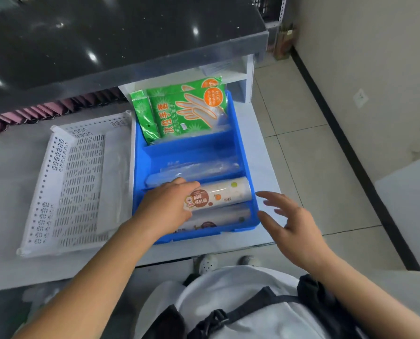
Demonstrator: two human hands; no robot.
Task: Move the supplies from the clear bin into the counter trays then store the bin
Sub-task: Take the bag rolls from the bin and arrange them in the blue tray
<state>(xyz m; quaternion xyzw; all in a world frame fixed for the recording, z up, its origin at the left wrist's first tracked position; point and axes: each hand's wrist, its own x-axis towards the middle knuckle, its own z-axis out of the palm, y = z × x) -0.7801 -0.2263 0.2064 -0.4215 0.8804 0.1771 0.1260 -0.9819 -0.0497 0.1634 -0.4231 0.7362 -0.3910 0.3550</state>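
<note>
Left hand (166, 206) lies palm-down on a white roll of cling film (222, 194), its fingers curled over the roll's left end and wrapped on it, in the nearest compartment of the blue divided tray (238, 143). Right hand (293, 225) hovers just beside the tray's near right corner, fingers spread apart and touching nothing.

A second roll (218, 217) lies just in front of the first in the same compartment, partly hidden under it and under the left hand. The middle compartment holds flat clear plastic packets (199, 167), their contents too faint to tell. In the far compartment stand green packs of disposable gloves (187, 108), leaning back toward the shelf behind them.

Touching the blue tray's left wall sits a white perforated tray (77, 182); something pale and flat seems to lie in it, but I cannot tell what. Both trays rest on a pale counter (8, 167), under the overhang of a dark speckled countertop (106, 33). To the right is tiled floor (314, 155). The clear bin does not show in this view.
</note>
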